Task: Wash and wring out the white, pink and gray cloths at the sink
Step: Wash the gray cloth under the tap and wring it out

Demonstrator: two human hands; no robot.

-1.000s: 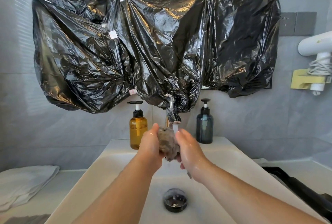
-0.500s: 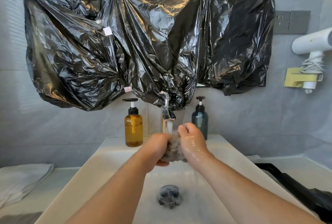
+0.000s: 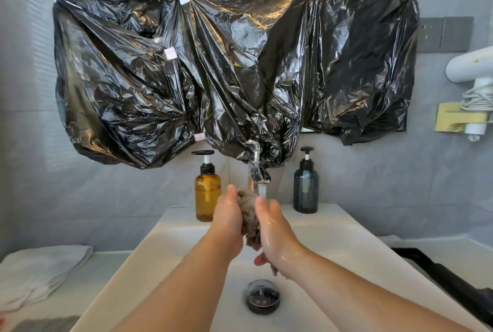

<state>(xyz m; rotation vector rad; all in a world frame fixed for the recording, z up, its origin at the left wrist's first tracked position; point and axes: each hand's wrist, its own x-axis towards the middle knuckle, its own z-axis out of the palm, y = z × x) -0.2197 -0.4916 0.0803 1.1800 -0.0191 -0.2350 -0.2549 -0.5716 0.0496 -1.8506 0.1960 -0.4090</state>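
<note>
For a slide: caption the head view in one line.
Left hand and right hand squeeze a wadded gray cloth under the running faucet over the sink.

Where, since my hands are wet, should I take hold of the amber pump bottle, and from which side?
Hold the amber bottle around its straight round body, below the shoulder, coming from the front. It stands upright on the sink ledge close to the wall, so the back is closed off.
</note>
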